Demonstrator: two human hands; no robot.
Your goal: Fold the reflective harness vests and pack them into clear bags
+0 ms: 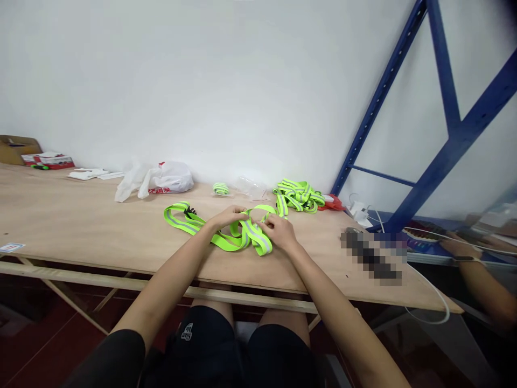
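Strap of neon-green webbing with silver stripe (258, 240) at frame centre, pinched between fingers of left hand (230, 216) and right hand (280, 231), tangled pile of matching straps (297, 193) just beyond, right of centre, red-printed white plastic bag (175, 177) centre-left, blue metal rack (454, 129) upper right

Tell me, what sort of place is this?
Probably a small workshop or packing area, judging by the long wooden worktable, the heap of reflective yellow-green straps and the blue perforated rack frame.
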